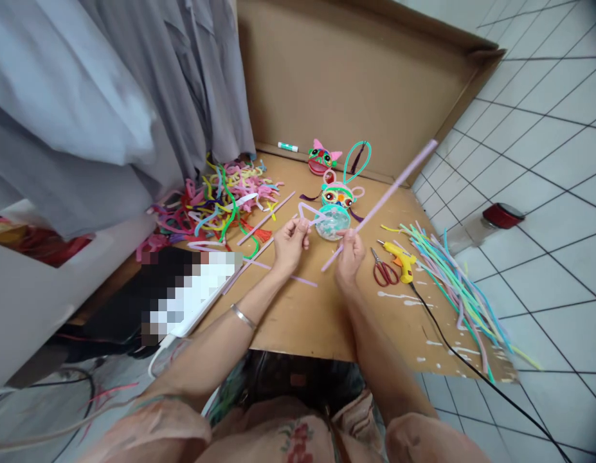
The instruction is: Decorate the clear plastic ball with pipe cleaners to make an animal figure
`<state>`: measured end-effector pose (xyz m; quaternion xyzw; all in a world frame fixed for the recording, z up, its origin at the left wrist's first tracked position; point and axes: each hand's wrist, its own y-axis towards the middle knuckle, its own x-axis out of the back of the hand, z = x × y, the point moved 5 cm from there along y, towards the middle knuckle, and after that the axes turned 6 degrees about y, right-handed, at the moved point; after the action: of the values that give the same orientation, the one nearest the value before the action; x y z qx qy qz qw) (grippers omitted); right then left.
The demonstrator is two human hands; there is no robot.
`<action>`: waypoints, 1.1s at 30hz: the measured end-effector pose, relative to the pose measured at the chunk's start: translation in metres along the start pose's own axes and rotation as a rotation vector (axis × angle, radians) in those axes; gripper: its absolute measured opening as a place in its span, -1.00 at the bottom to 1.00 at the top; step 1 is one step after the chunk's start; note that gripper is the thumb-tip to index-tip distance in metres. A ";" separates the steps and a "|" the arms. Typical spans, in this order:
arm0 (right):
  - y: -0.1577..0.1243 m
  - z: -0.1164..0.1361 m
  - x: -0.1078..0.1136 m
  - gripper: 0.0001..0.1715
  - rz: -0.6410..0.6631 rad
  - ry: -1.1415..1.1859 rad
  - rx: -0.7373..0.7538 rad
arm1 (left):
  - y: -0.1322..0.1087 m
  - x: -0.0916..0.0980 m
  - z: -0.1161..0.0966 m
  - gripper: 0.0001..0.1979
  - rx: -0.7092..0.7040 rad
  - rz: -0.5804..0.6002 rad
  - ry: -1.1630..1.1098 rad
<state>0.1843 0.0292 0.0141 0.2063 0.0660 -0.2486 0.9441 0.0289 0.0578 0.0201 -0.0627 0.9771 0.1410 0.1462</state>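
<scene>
My left hand [288, 244] pinches a lilac pipe cleaner [303, 207] that is bent to a sharp corner. My right hand [350, 257] grips a long, straight lilac pipe cleaner [398, 183], slanting up to the right. Just beyond my hands is a round, clear-looking piece with a teal rim [332, 224]. Right behind it sits a pipe-cleaner animal head [337, 193] with big eyes, pink round ears and dark tassels. A smaller red and pink head [321, 157] stands farther back. Several loose lilac pipe cleaners [305, 281] lie around my left forearm.
On the right lie red-handled scissors [385, 275], a yellow glue gun [400, 258] with a black cord, and a bundle of pastel pipe cleaners [454, 292]. A tangled colourful pile [225, 199] covers the left side. Cardboard [365, 83] walls the back; a white, partly blurred block [196, 308] is at left.
</scene>
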 end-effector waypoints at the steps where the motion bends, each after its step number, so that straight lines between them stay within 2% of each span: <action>1: 0.001 -0.002 -0.001 -0.57 -0.011 0.047 -0.030 | 0.001 0.000 0.002 -0.48 0.020 -0.005 -0.010; 6: 0.003 -0.010 -0.008 -0.63 -0.008 0.239 -0.137 | 0.004 0.002 0.005 -0.49 0.094 -0.039 -0.049; 10: 0.003 -0.011 -0.012 -0.63 0.032 0.394 -0.237 | 0.004 0.001 0.009 -0.51 0.118 -0.016 -0.094; 15: 0.002 -0.010 -0.015 -0.69 0.090 0.495 -0.283 | 0.004 -0.002 0.014 -0.54 0.155 -0.004 -0.157; 20: 0.000 -0.012 -0.018 -0.75 0.119 0.545 -0.335 | 0.005 -0.001 0.014 -0.53 0.204 -0.012 -0.245; 26: -0.002 -0.016 -0.019 -0.80 0.148 0.572 -0.426 | 0.006 -0.002 0.013 -0.56 0.252 0.042 -0.305; 29: -0.002 -0.016 -0.020 -0.79 0.165 0.555 -0.413 | 0.006 -0.004 0.012 -0.52 0.254 0.083 -0.312; 33: -0.001 -0.012 -0.020 -0.74 0.162 0.490 -0.347 | 0.006 -0.004 0.011 -0.50 0.186 0.091 -0.236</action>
<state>0.1665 0.0418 0.0075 0.1006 0.3165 -0.1001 0.9379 0.0343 0.0668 0.0131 0.0123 0.9638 0.0630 0.2589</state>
